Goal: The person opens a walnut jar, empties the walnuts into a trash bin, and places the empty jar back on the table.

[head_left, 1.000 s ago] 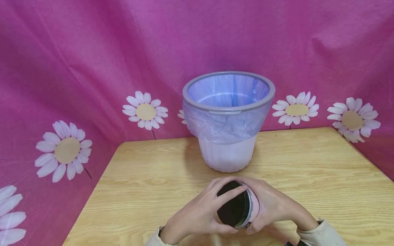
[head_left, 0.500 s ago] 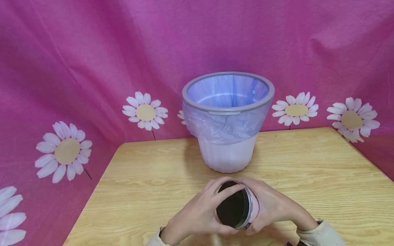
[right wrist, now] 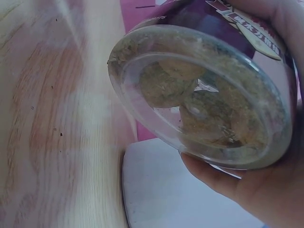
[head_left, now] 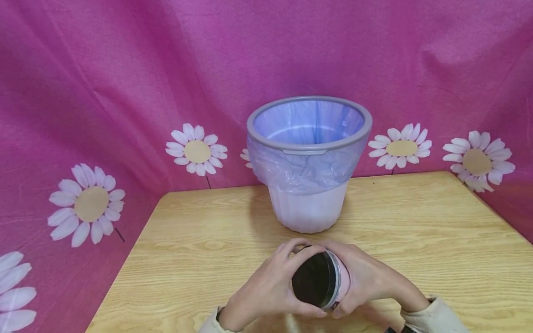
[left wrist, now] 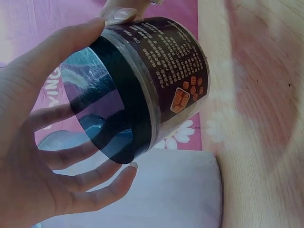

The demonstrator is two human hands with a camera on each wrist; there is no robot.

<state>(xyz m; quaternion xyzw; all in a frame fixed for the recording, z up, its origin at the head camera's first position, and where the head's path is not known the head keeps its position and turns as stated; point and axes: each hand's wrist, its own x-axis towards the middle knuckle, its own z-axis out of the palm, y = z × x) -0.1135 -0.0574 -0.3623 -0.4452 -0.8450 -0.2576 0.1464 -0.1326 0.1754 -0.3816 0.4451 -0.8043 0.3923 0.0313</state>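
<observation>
On my far left hung a pink cloth backdrop [head_left: 83, 92] printed with white daisies, falling behind a pale wooden table [head_left: 187, 240].

My left hand [head_left: 266, 291] came next, low and near the front edge of the table. Its fingers and thumb were curled around the dark lid [head_left: 313, 280] of a round plastic jar [head_left: 339, 277], gripping its rim. The left wrist view showed that lid [left wrist: 102, 104] as tinted and see-through, with my fingers [left wrist: 90, 183] visible through it, and the jar's brown printed label [left wrist: 173, 71] just beyond.

The jar lay on its side between my hands, held just above the table, lid end pointing left. My right hand [head_left: 370, 280] wrapped around the body and base end, fingers curled tight on it. From the right wrist view, the clear bottom of the jar [right wrist: 199, 95] showed brownish, crumbly contents inside; I could not tell what they were.

Behind the jar, toward the back middle of the table and apart from my hands, stood a white bin with a grey rim [head_left: 309, 148] and a pale blue bag lining it; what could be seen of its inside looked bare.

As I judged it, the lid was still seated on the jar, so opening it had only begun, and everything inside remained to be dealt with.
</observation>
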